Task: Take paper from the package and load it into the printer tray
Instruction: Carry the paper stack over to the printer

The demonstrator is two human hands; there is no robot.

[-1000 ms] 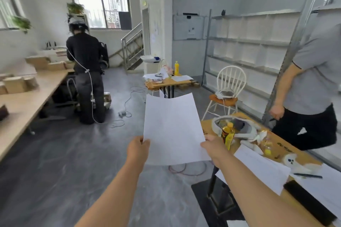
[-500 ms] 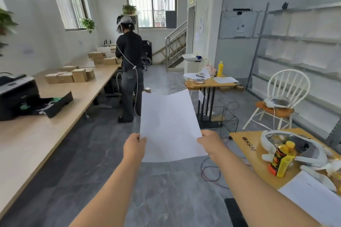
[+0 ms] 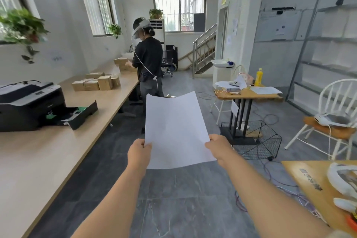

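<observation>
Both hands pinch one white paper sheet, held out over the floor.
Left hand (image 3: 139,153) grips the lower left edge of the paper (image 3: 176,130), right hand (image 3: 218,147) the lower right edge; sheet upright, tilted away, slightly curled. Printer (image 3: 29,102) sits on the long table (image 3: 48,158) well to the left, its tray (image 3: 78,115) pulled out. Another person (image 3: 149,63) stands further down that table.

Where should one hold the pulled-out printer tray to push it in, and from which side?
Probably the tray by its raised front wall, from the aisle side: it juts out of the printer toward the table edge, and its open top must stay free.
</observation>
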